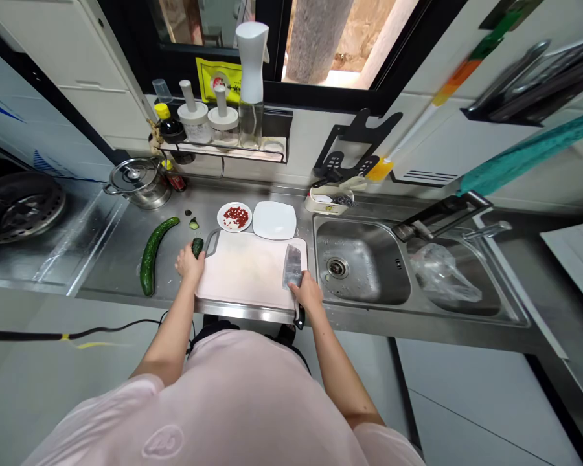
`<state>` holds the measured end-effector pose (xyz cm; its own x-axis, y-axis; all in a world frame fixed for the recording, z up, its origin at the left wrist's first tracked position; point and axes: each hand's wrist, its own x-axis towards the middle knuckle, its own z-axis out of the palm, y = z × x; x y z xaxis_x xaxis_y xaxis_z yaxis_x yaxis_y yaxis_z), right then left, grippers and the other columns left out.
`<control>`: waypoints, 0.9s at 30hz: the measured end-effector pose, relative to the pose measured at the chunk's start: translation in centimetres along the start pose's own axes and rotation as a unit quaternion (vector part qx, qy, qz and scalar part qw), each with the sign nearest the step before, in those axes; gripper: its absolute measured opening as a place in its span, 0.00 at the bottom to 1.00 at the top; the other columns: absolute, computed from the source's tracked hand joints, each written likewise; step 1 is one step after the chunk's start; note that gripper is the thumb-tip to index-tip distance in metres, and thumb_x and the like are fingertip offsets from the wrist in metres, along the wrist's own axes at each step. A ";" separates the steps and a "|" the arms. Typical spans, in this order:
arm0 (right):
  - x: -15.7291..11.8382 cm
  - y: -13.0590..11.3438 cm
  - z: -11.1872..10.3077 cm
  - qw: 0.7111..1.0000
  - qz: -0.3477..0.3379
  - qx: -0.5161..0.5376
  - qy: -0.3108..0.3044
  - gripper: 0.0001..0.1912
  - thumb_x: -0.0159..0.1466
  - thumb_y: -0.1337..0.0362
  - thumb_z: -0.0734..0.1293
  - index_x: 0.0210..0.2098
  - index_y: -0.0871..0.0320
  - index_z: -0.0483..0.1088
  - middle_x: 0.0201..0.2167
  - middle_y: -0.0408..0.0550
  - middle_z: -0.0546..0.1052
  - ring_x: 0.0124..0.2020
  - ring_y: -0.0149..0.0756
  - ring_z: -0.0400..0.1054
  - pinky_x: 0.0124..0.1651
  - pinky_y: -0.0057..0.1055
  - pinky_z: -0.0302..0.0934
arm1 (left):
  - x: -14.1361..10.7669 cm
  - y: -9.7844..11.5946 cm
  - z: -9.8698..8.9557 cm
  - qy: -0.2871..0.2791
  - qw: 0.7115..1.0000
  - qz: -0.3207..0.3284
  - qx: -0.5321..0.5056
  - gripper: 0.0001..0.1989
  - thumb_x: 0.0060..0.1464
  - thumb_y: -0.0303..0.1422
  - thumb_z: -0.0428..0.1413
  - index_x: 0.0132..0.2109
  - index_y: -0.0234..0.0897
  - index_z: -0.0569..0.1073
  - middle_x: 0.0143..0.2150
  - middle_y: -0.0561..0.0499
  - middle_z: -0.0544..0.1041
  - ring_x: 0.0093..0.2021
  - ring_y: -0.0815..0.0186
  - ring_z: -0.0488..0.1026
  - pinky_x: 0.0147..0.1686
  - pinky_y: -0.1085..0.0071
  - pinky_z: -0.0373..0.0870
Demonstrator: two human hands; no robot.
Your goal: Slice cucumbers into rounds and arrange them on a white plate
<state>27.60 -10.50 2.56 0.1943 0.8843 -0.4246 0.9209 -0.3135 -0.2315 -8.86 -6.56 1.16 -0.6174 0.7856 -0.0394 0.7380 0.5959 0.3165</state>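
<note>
My left hand [189, 264] is closed on a short dark green cucumber piece [197, 246] at the left edge of the white cutting board [245, 268]. At the board's right side, my right hand [308, 293] grips a cleaver [292, 264], whose broad blade lies over the board and whose black handle end shows past the front edge. A long whole cucumber [151, 255] rests on the steel counter to the left. Small cucumber scraps [193, 223] sit behind my left hand. Behind the board are a plate of chopped red pieces [236, 217] and a white square plate [274, 220].
A lidded steel pot [138, 183] stands at the back left, near a red-labelled bottle [176, 179]. The sink [362, 265] is right of the board, with a plastic bag [442, 272] in its second basin. A seasoning rack [223, 151] hangs above the counter.
</note>
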 end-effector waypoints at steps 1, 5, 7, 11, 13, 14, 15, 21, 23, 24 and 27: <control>0.0 0.0 0.0 1.000 0.001 -0.001 -0.002 0.29 0.60 0.52 0.64 0.56 0.57 0.56 0.49 0.55 0.72 0.48 0.44 0.68 0.43 0.33 0.59 | 0.1 -0.1 0.0 -0.001 1.000 -0.002 0.002 0.27 0.54 0.43 0.53 0.59 0.43 0.61 0.53 0.40 0.69 0.53 0.48 0.65 0.49 0.51 0.61; 0.2 0.1 0.2 1.000 0.000 -0.003 -0.003 0.29 0.60 0.51 0.64 0.57 0.56 0.55 0.49 0.55 0.72 0.48 0.44 0.68 0.43 0.33 0.59 | 0.3 -0.4 -0.2 -0.010 1.000 0.005 0.002 0.25 0.54 0.42 0.53 0.58 0.42 0.63 0.52 0.40 0.70 0.52 0.49 0.66 0.47 0.54 0.64; 0.2 0.2 0.3 1.000 -0.002 -0.003 -0.003 0.30 0.60 0.51 0.64 0.57 0.56 0.56 0.50 0.55 0.72 0.48 0.43 0.68 0.43 0.32 0.59 | 0.4 -0.5 -0.3 -0.016 1.000 0.014 0.000 0.25 0.55 0.41 0.52 0.58 0.41 0.64 0.52 0.40 0.70 0.52 0.49 0.66 0.47 0.55 0.64; 0.3 0.3 0.4 1.000 -0.007 -0.003 0.001 0.29 0.60 0.51 0.63 0.57 0.57 0.56 0.49 0.55 0.72 0.47 0.43 0.68 0.43 0.32 0.58 | -0.1 -0.3 -0.9 -0.007 0.999 0.036 0.008 0.24 0.56 0.40 0.52 0.59 0.41 0.63 0.52 0.39 0.69 0.53 0.50 0.64 0.49 0.55 0.63; 0.2 0.3 0.4 1.000 -0.009 -0.002 0.003 0.29 0.60 0.51 0.63 0.57 0.57 0.56 0.48 0.56 0.72 0.47 0.43 0.68 0.43 0.32 0.58 | -0.7 0.0 -1.2 0.004 0.998 0.069 0.001 0.25 0.56 0.39 0.51 0.60 0.41 0.63 0.53 0.40 0.69 0.54 0.50 0.64 0.50 0.56 0.62; 0.1 0.3 0.3 1.000 -0.010 -0.001 0.003 0.30 0.60 0.52 0.63 0.57 0.58 0.55 0.48 0.56 0.72 0.47 0.44 0.68 0.43 0.32 0.58 | -1.0 0.2 -1.3 0.005 0.996 0.093 -0.008 0.25 0.56 0.39 0.51 0.60 0.41 0.63 0.53 0.41 0.69 0.53 0.51 0.64 0.51 0.57 0.62; 0.1 0.2 0.3 1.000 -0.011 -0.001 0.004 0.30 0.60 0.52 0.64 0.57 0.58 0.55 0.48 0.56 0.72 0.47 0.44 0.68 0.43 0.33 0.58 | -1.3 0.6 -1.3 0.000 0.992 0.121 -0.021 0.25 0.56 0.39 0.52 0.60 0.41 0.63 0.53 0.42 0.69 0.53 0.52 0.64 0.51 0.58 0.62; 0.3 0.4 0.2 1.000 -0.023 0.019 0.008 0.32 0.59 0.52 0.65 0.57 0.59 0.56 0.49 0.57 0.72 0.47 0.44 0.68 0.43 0.31 0.58 | -4.0 2.9 -0.6 -0.092 0.943 0.302 -0.102 0.24 0.54 0.38 0.54 0.58 0.43 0.66 0.53 0.46 0.71 0.52 0.57 0.66 0.53 0.63 0.62; 0.6 0.6 0.3 0.999 -0.024 0.034 0.008 0.32 0.58 0.52 0.66 0.56 0.60 0.56 0.48 0.56 0.73 0.47 0.43 0.68 0.43 0.31 0.57 | -4.8 3.6 -0.3 -0.115 0.927 0.340 -0.109 0.24 0.54 0.38 0.55 0.58 0.43 0.66 0.52 0.47 0.72 0.52 0.58 0.66 0.52 0.62 0.62; 0.7 0.8 0.4 0.999 -0.023 0.043 0.007 0.32 0.58 0.52 0.67 0.56 0.61 0.57 0.47 0.56 0.73 0.46 0.43 0.69 0.43 0.30 0.57 | -5.1 3.9 -0.2 -0.127 0.921 0.351 -0.107 0.24 0.54 0.37 0.55 0.58 0.43 0.66 0.52 0.47 0.72 0.51 0.58 0.66 0.52 0.62 0.61; 1.2 1.1 0.6 0.997 -0.026 0.068 -0.012 0.27 0.57 0.51 0.67 0.50 0.61 0.62 0.42 0.54 0.75 0.43 0.42 0.70 0.40 0.29 0.57 | -5.9 4.5 0.1 -0.158 0.910 0.373 -0.088 0.23 0.55 0.37 0.55 0.58 0.44 0.66 0.52 0.47 0.72 0.52 0.58 0.66 0.52 0.62 0.60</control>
<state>28.61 -10.00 1.27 0.1378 0.8923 -0.4299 0.8749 -0.3131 -0.3696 -1.88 -8.45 2.76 0.1678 0.9857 -0.0134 0.8477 -0.1373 0.5124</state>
